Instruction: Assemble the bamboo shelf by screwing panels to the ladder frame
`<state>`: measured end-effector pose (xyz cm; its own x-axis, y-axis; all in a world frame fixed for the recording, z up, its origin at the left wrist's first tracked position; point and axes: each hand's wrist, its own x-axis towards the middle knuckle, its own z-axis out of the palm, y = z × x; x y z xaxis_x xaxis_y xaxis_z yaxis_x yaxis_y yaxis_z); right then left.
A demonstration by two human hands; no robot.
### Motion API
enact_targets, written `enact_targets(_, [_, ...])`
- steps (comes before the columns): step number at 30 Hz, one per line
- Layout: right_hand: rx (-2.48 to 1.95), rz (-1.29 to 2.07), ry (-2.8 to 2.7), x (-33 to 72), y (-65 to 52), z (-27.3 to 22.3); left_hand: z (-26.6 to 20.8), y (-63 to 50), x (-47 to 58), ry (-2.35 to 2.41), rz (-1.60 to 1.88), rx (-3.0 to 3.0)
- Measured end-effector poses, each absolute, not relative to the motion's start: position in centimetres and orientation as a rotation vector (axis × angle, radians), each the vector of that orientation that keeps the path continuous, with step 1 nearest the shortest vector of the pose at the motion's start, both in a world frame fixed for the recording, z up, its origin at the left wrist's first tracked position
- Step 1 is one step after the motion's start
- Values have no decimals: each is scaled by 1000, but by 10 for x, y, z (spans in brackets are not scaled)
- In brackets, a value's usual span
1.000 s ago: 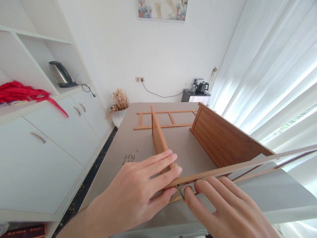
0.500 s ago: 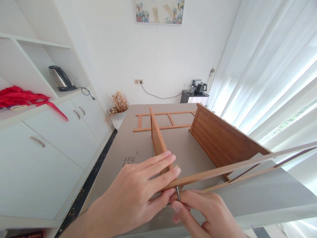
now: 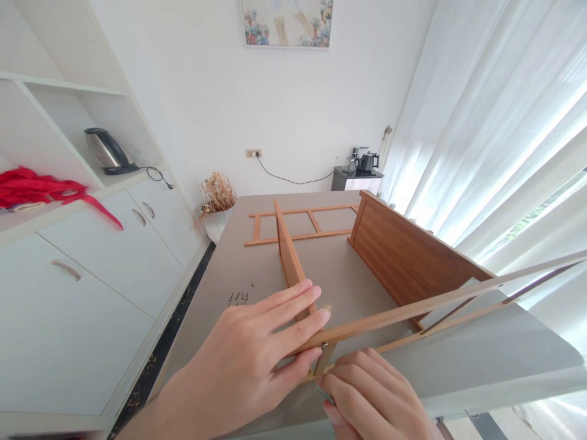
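My left hand (image 3: 261,345) grips the near corner where an upright wooden board (image 3: 290,253) meets a wooden side frame (image 3: 413,313). Its fingers lie over the board's top edge, with the thumb below the frame's rail. Just beyond the thumb, a metal bolt head (image 3: 324,346) shows in the rail. My right hand (image 3: 373,394) is closed below and right of that joint, apart from the bolt. A short length of hex key (image 3: 326,396) sticks out between its fingers; the rest is hidden in the hand.
Several screws (image 3: 238,297) lie on the grey table (image 3: 220,263), left of the board. A flat ladder-like wooden frame (image 3: 332,233) rests at the back, and a larger brown panel (image 3: 413,250) stands to the right. White cabinets (image 3: 92,305) line the left side.
The hex key has come off the bolt, and my right hand has drawn it down toward me. My left hand keeps its hold at the corner. The view has shifted slightly.
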<state>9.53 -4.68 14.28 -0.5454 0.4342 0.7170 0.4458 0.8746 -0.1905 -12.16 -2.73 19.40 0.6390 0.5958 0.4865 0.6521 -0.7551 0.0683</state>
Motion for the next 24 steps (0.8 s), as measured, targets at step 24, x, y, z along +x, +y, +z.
enact_targets(24, [-837, -420, -2474, 118, -40, 179, 193, -28, -122, -1049, -756, -2734])
